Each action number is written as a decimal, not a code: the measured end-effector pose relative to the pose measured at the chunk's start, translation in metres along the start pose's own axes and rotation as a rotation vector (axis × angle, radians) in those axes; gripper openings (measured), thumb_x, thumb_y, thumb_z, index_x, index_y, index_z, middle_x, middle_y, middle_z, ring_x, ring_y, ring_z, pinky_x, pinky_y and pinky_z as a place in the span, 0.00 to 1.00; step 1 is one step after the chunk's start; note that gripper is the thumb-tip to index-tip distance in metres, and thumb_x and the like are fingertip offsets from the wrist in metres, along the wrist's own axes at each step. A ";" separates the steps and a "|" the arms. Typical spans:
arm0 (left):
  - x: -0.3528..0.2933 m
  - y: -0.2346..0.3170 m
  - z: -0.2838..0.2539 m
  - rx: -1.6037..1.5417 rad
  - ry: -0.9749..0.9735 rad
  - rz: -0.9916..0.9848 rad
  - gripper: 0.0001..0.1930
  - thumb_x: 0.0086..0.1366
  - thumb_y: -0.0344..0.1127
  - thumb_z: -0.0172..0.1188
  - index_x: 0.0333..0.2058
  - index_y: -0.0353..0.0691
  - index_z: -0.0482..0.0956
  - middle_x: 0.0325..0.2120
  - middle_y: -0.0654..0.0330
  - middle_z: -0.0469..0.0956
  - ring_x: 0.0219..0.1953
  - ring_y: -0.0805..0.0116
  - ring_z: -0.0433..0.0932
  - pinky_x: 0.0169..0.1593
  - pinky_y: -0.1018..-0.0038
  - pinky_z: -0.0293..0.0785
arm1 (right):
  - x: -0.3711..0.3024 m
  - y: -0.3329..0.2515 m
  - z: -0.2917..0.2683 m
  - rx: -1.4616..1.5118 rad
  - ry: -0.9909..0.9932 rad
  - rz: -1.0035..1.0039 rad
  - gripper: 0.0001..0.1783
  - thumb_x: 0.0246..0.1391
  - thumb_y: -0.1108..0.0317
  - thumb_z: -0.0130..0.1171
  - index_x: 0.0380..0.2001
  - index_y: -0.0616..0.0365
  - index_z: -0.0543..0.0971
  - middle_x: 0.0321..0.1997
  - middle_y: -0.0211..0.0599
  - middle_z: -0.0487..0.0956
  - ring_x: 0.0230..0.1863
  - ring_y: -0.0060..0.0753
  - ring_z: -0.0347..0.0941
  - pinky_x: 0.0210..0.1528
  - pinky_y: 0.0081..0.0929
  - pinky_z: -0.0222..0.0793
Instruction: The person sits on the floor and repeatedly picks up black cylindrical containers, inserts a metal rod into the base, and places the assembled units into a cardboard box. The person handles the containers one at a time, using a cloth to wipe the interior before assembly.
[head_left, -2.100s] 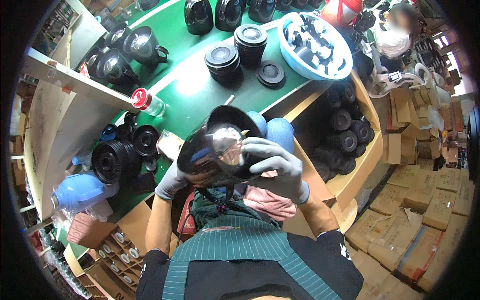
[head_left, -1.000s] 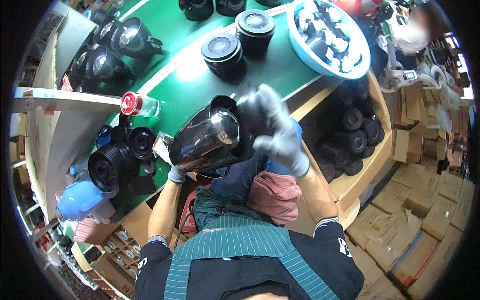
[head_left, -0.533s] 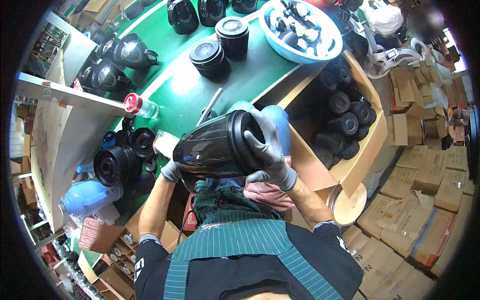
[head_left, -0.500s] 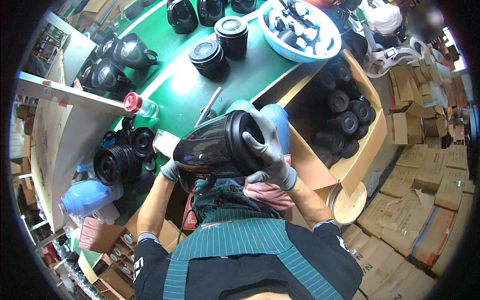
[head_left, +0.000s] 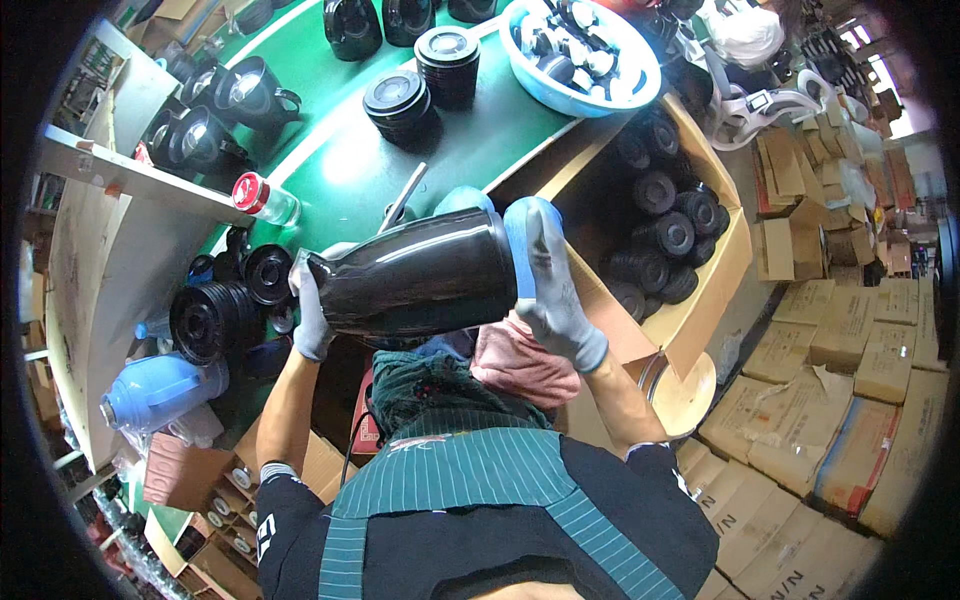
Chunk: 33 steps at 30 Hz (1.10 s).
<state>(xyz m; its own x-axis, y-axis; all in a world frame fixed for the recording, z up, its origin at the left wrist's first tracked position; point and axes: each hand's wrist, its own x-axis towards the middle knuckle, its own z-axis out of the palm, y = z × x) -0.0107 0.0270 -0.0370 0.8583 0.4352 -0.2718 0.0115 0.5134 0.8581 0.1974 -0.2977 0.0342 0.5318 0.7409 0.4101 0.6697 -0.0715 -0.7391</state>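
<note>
A large glossy black jug body (head_left: 420, 275) lies sideways above my lap, its wide end to the right. Wrapped about its narrow left end is my gloved left hand (head_left: 311, 312), with some of the fingers behind the jug. My gloved right hand (head_left: 550, 285) stands just off the wide end, fingers stretched upward and palm toward the jug. A strip of blue trouser leg (head_left: 519, 245) shows between that hand and the jug's rim. Behind the jug, a metal rod (head_left: 405, 192) leans at the edge of the green table.
On the green table (head_left: 335, 190) stand stacked black lids (head_left: 448, 62) and a light-blue basin (head_left: 590, 103) of small parts. An open carton (head_left: 735, 255) of black round parts is at my right. A red-capped jar (head_left: 265, 197) and a blue bottle (head_left: 165, 390) are at left.
The jug body has turned so its ringed wide end no longer faces me, and sits more level. My right hand has let go of that end and straightened its fingers. My left hand has risen.
</note>
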 end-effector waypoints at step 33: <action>-0.011 0.035 0.059 0.453 -0.138 0.243 0.54 0.73 0.80 0.34 0.59 0.26 0.80 0.52 0.46 0.85 0.52 0.59 0.84 0.59 0.61 0.79 | 0.003 -0.039 0.015 0.760 0.114 0.288 0.44 0.80 0.36 0.33 0.82 0.59 0.52 0.83 0.48 0.58 0.82 0.43 0.56 0.84 0.41 0.46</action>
<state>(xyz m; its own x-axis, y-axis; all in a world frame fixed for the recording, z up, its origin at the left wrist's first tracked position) 0.0107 -0.0034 0.0212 0.9229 0.3849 -0.0085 -0.0014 0.0255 0.9997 0.1655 -0.2827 0.0560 0.7059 0.6875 0.1704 -0.0133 0.2534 -0.9673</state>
